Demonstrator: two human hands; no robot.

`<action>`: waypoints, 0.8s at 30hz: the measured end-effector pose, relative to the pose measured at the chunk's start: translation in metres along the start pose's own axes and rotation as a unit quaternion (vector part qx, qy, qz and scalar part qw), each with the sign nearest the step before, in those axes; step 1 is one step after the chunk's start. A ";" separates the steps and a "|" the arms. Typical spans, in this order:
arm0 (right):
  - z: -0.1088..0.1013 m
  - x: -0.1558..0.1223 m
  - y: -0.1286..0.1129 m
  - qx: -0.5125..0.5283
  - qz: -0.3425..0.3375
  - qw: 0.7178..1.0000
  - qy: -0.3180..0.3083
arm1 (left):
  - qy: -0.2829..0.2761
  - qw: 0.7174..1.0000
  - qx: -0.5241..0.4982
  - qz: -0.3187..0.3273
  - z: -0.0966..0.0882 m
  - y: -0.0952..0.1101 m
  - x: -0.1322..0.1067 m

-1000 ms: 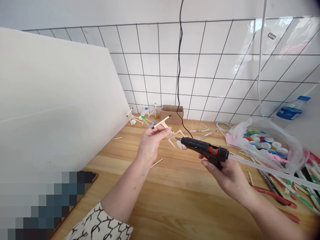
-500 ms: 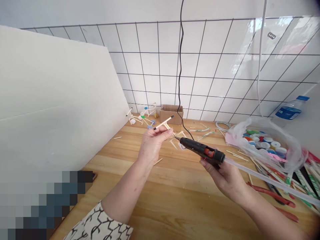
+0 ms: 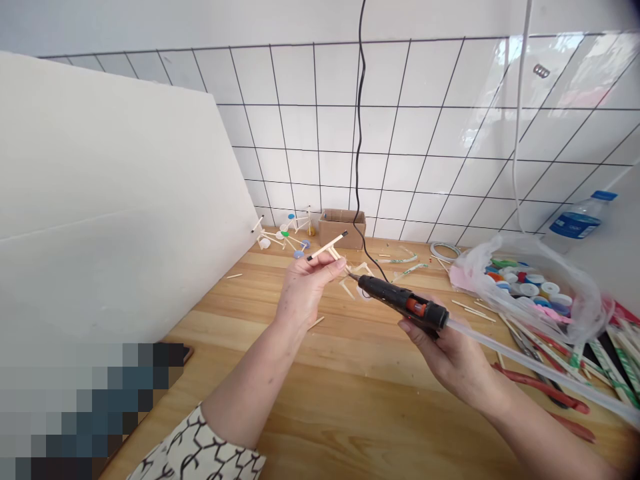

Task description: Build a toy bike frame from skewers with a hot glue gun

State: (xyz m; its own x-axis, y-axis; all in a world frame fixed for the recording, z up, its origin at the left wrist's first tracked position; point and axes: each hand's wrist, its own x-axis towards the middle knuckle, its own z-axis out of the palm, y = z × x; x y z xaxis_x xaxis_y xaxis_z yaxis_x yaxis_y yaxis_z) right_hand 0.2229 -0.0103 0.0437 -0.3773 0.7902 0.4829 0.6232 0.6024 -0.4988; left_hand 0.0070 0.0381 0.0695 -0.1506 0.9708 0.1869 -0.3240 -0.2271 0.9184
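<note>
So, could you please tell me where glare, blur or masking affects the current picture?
In the head view, bright reflections wash out parts of the wall tiles at upper right; coarse pixel blocks mask its lower left corner; also in the head view, the glue gun looks fairly crisp, while the plastic bag looks softer along its right side.

No wording can be read. Small pale marks on the blue label [image 3: 574,225] of the plastic bottle [image 3: 595,206] are too small to make out. Green markings on white strips [image 3: 606,363] at the right of the worktop [image 3: 350,400] are likewise illegible.
</note>
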 end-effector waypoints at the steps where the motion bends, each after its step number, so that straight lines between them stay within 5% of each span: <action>1: 0.000 0.000 0.000 -0.001 0.001 1.000 0.000 | 0.000 1.000 0.000 0.000 0.000 0.000 0.000; 24: -0.002 0.001 -0.005 -0.026 0.002 1.000 0.015 | -0.001 1.000 0.013 0.009 0.000 -0.001 0.001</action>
State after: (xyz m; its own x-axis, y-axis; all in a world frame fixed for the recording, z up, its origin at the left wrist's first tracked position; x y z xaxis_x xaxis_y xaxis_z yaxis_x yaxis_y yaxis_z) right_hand 0.2206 -0.0130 0.0484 -0.3547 0.7888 0.5021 0.6599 0.5916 -0.4632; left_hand 0.0070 0.0390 0.0681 -0.1543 0.9667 0.2042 -0.2960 -0.2424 0.9239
